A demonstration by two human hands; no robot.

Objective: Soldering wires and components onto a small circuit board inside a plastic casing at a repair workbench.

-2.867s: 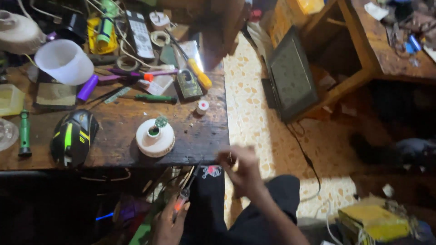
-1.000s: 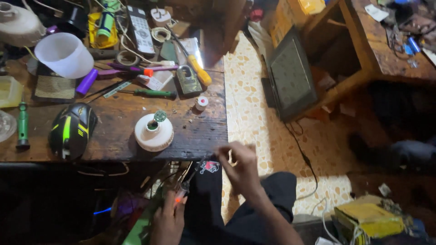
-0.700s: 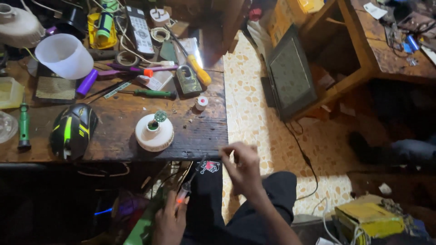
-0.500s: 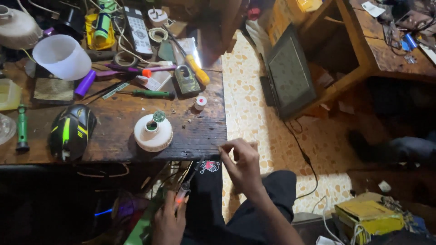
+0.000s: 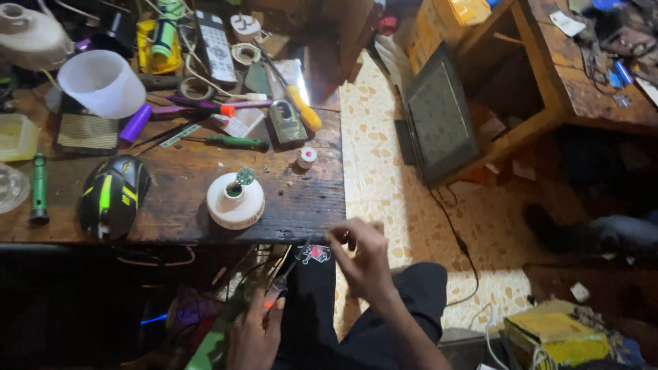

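My right hand (image 5: 363,264) hovers just below the front edge of the wooden workbench (image 5: 301,212), over my dark-trousered lap. Its thumb and fingers are pinched together; anything between them is too small to make out. My left hand (image 5: 252,336) is low under the bench, closed around a slim tool (image 5: 273,296) with a red-orange spot near its tip. A green board edge (image 5: 209,346) shows beside that hand. Tangled wires hang under the bench edge between both hands.
The bench holds a white round base with a green part (image 5: 236,200), a black-and-green mouse (image 5: 113,195), a green screwdriver (image 5: 233,142), a yellow-handled screwdriver (image 5: 301,113) and a white cup (image 5: 103,82). A flat screen (image 5: 439,113) leans against a wooden desk; a yellow box (image 5: 548,336) lies on the floor.
My right hand has stayed near the bench edge, its fingers working and drawing together. My left hand has shifted slightly under the bench with the tool still in it.
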